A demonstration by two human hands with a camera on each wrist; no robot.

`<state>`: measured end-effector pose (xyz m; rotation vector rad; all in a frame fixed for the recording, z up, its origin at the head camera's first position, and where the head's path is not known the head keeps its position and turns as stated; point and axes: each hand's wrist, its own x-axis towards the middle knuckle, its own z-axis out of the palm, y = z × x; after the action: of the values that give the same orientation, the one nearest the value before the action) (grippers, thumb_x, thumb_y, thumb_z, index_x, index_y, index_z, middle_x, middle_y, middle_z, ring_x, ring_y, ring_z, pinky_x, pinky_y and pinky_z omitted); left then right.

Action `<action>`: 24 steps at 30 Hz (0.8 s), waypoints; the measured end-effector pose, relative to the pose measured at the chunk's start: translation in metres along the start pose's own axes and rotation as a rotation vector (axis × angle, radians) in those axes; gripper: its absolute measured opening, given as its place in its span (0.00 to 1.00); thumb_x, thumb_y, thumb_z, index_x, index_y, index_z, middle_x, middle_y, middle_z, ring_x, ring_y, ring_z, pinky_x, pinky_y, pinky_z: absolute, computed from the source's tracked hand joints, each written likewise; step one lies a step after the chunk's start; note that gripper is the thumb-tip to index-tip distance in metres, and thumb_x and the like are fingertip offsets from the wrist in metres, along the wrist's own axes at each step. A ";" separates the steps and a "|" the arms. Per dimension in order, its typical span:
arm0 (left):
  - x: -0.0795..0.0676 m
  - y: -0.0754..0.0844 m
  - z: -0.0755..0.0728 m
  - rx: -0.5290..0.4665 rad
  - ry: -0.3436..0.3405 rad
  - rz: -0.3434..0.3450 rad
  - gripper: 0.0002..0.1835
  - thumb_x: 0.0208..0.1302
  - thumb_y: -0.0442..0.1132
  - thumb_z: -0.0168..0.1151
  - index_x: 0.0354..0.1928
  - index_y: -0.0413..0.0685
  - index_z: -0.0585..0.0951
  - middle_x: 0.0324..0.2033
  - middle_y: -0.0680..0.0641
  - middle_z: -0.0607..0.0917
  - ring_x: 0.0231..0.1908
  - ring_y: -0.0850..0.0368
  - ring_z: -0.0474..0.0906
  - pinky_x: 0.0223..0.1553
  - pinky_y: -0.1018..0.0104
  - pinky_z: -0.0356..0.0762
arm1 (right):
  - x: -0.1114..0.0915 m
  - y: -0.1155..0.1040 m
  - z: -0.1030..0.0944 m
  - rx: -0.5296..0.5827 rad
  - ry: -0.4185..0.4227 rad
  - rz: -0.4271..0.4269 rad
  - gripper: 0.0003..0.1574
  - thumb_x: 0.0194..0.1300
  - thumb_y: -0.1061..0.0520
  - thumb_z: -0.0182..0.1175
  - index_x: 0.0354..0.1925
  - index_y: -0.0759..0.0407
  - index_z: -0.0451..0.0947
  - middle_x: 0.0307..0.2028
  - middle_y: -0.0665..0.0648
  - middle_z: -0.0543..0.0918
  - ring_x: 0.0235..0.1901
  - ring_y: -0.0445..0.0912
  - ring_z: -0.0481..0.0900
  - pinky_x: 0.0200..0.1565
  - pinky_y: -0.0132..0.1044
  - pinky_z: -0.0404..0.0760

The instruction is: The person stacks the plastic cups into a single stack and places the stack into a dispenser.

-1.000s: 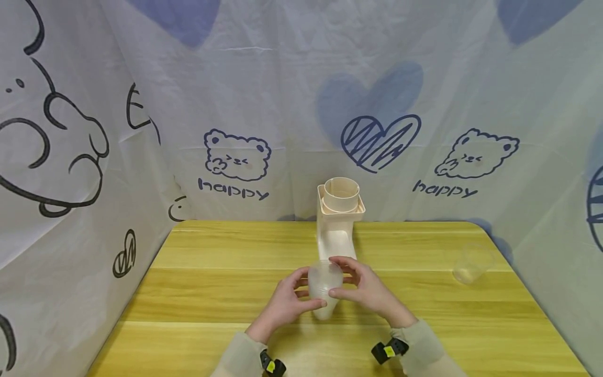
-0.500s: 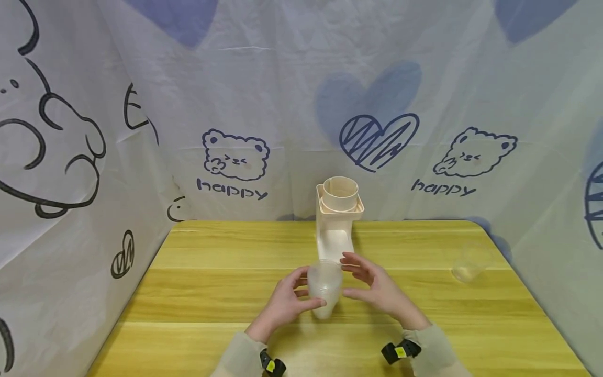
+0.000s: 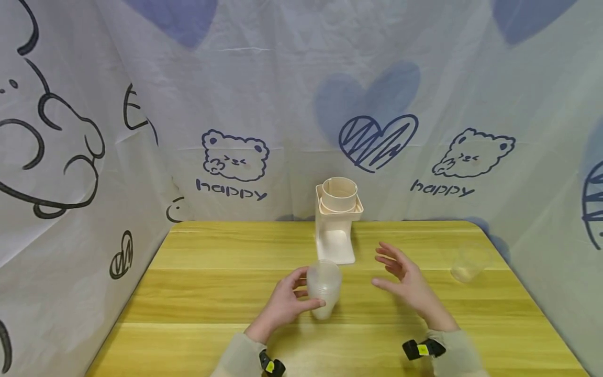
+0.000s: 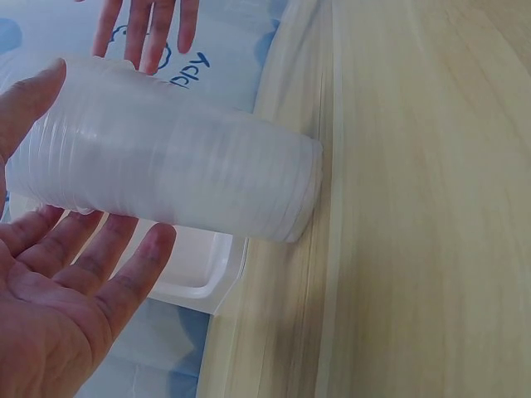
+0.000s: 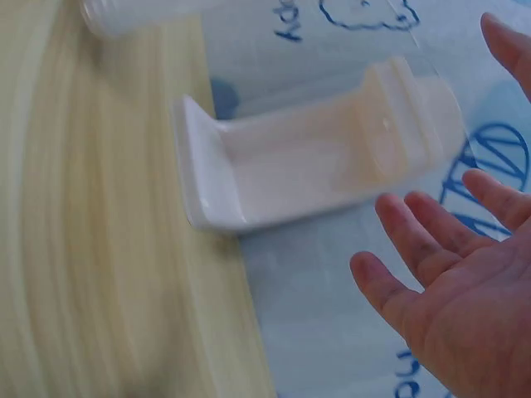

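My left hand (image 3: pixel 288 299) holds a stack of clear plastic cups (image 3: pixel 325 288) near its rims, thumb on the near side and fingers behind. In the left wrist view the nested cups (image 4: pixel 182 149) stand with their narrow base at the wooden tabletop. My right hand (image 3: pixel 404 280) is apart from the stack, fingers spread and nothing in them. Behind the stack stands a cream cup dispenser (image 3: pixel 335 238) with a round tube on top. To the right of that hand, a single clear plastic cup (image 3: pixel 465 268) is on the table.
The yellow wooden table (image 3: pixel 212 303) reaches back to a white printed curtain (image 3: pixel 292 104) with bears and hearts. Another curtain side (image 3: pixel 61 251) hangs along the left. The dispenser stands near the table's back edge.
My right hand has let go of the cup stack and moved right, away from it. My left hand keeps its hold on the stack, almost in the same place.
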<state>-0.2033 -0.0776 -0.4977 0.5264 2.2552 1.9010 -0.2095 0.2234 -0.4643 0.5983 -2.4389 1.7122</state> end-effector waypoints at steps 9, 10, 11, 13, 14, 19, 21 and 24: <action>-0.001 0.002 0.000 -0.002 0.002 -0.004 0.37 0.52 0.30 0.76 0.65 0.38 0.70 0.54 0.38 0.78 0.53 0.41 0.76 0.53 0.48 0.78 | -0.004 -0.006 -0.042 -0.187 0.245 0.077 0.52 0.59 0.59 0.72 0.73 0.64 0.54 0.69 0.69 0.62 0.67 0.64 0.58 0.64 0.65 0.58; -0.002 0.004 0.001 0.004 0.003 -0.006 0.37 0.52 0.30 0.76 0.65 0.37 0.70 0.54 0.38 0.78 0.53 0.40 0.76 0.53 0.48 0.78 | -0.005 -0.006 -0.047 -0.208 0.277 0.099 0.53 0.59 0.57 0.72 0.73 0.64 0.54 0.69 0.69 0.62 0.68 0.65 0.57 0.65 0.65 0.56; -0.003 0.008 0.001 0.009 0.004 -0.007 0.37 0.52 0.30 0.75 0.64 0.37 0.70 0.54 0.37 0.78 0.53 0.40 0.76 0.53 0.47 0.78 | -0.005 -0.006 -0.051 -0.219 0.308 0.121 0.53 0.59 0.56 0.72 0.73 0.64 0.54 0.69 0.69 0.61 0.68 0.65 0.55 0.66 0.65 0.54; -0.006 0.016 0.001 0.016 0.006 -0.007 0.36 0.52 0.30 0.75 0.64 0.35 0.70 0.54 0.36 0.78 0.53 0.39 0.76 0.54 0.47 0.78 | -0.006 -0.004 -0.060 -0.242 0.359 0.169 0.54 0.60 0.53 0.71 0.74 0.63 0.53 0.71 0.69 0.58 0.70 0.66 0.51 0.67 0.66 0.49; -0.007 0.021 0.001 0.019 0.007 -0.006 0.36 0.53 0.30 0.75 0.64 0.35 0.70 0.54 0.36 0.78 0.53 0.39 0.76 0.54 0.47 0.77 | -0.006 -0.002 -0.065 -0.253 0.382 0.193 0.55 0.60 0.52 0.71 0.75 0.62 0.52 0.71 0.69 0.57 0.70 0.66 0.49 0.68 0.66 0.48; -0.011 0.032 0.001 0.019 0.005 0.011 0.36 0.53 0.30 0.75 0.64 0.34 0.70 0.53 0.36 0.78 0.53 0.39 0.76 0.53 0.47 0.78 | -0.007 0.009 -0.084 -0.352 0.467 0.261 0.56 0.60 0.48 0.70 0.75 0.61 0.51 0.72 0.72 0.52 0.70 0.69 0.47 0.66 0.68 0.47; -0.011 0.032 0.001 0.015 0.002 0.018 0.36 0.52 0.30 0.75 0.64 0.34 0.70 0.53 0.36 0.78 0.52 0.38 0.77 0.53 0.47 0.78 | -0.007 0.014 -0.092 -0.429 0.492 0.269 0.56 0.60 0.47 0.70 0.75 0.61 0.52 0.72 0.71 0.53 0.69 0.70 0.48 0.65 0.70 0.46; -0.012 0.036 0.000 -0.001 0.001 0.011 0.35 0.52 0.30 0.75 0.63 0.33 0.71 0.53 0.35 0.78 0.52 0.37 0.76 0.53 0.47 0.78 | -0.007 0.022 -0.104 -0.534 0.516 0.283 0.56 0.59 0.44 0.70 0.75 0.61 0.52 0.72 0.71 0.53 0.68 0.71 0.47 0.60 0.74 0.44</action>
<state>-0.1856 -0.0772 -0.4639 0.5396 2.2570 1.9077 -0.2258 0.3278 -0.4481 -0.2317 -2.4848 1.0132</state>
